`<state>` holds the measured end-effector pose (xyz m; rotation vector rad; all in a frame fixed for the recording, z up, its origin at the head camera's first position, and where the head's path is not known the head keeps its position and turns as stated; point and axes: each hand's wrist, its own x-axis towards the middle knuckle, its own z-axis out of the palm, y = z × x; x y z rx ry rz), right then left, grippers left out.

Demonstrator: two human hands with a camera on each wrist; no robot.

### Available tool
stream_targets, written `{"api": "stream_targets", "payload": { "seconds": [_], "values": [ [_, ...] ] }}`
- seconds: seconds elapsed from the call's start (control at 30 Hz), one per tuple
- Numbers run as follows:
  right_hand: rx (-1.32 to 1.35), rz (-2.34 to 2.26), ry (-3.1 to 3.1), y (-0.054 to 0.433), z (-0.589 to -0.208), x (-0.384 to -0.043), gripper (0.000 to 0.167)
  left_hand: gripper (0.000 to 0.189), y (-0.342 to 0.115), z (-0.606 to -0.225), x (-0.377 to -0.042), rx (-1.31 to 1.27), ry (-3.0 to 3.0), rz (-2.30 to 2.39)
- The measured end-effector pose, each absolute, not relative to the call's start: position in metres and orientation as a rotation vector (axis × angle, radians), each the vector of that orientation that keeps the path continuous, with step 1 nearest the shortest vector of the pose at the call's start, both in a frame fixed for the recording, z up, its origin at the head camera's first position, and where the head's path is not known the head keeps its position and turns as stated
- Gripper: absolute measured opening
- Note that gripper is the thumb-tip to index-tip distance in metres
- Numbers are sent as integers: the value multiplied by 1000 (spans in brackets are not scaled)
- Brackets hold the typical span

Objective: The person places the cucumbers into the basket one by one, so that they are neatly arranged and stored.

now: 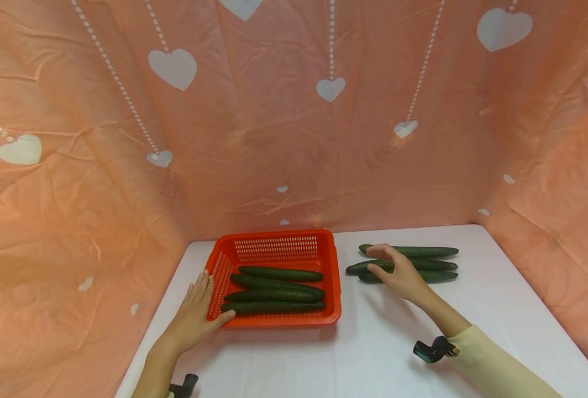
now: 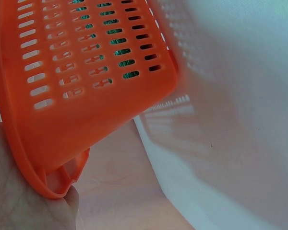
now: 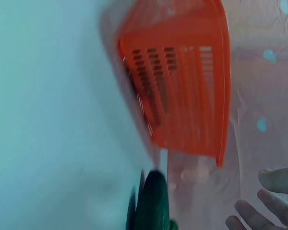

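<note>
Red basket [image 1: 332,276]: on the white tabletop [image 1: 373,354], we see its slotted walls around four dark green cucumbers [image 1: 274,297] lying lengthwise.
Loose cucumbers [image 1: 435,265]: three more lie on the tabletop, just right of our basket.
Our left hand [image 1: 194,312]: fingers straight, resting against the basket's left rim.
Our right hand [image 1: 400,273]: fingers spread, holding nothing, over the loose cucumbers.

A white-covered table [image 1: 373,354] bears a red plastic basket [image 1: 279,322] with slotted walls, set toward its far left corner. To the basket's right, near the table's far edge, three dark green cucumbers [image 1: 438,266] lie directly on the white surface, stretched left to right in a loose, roughly parallel row, the middle one's left tip just beside the basket.
</note>
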<state>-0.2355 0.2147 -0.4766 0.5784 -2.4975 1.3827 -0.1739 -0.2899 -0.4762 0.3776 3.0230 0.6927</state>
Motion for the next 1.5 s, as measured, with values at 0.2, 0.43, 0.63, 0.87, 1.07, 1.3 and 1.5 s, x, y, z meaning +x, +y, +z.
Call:
{"api": "stream_targets", "payload": {
  "seconds": [0.2, 0.43, 0.63, 0.87, 1.07, 1.3, 1.5],
  "values": [
    [512, 1231, -2586, 245, -479, -227, 37, 115, -289, -476, -174, 380, 3023, 691],
    [439, 1143, -2707, 281, -486, -222, 42, 115, -289, -473, -175, 361, 3009, 700],
    [428, 1066, -2729, 308, -497, -220, 42, 115, -289, -474, -174, 359, 3007, 693],
    [403, 917, -2721, 329, -512, -221, 38, 115, -289, -474, -173, 364, 3012, 699],
    [374, 818, -2730, 339, -522, -222, 38, 115, -289, -474, -173, 368, 3018, 695],
    [384, 752, -2799, 344, -528, -223, 40, 114, -288, -474, -173, 364, 3028, 685],
    [402, 729, -2863, 349, -531, -222, 37, 114, -288, -472, -173, 362, 3028, 678]
  ]
}}
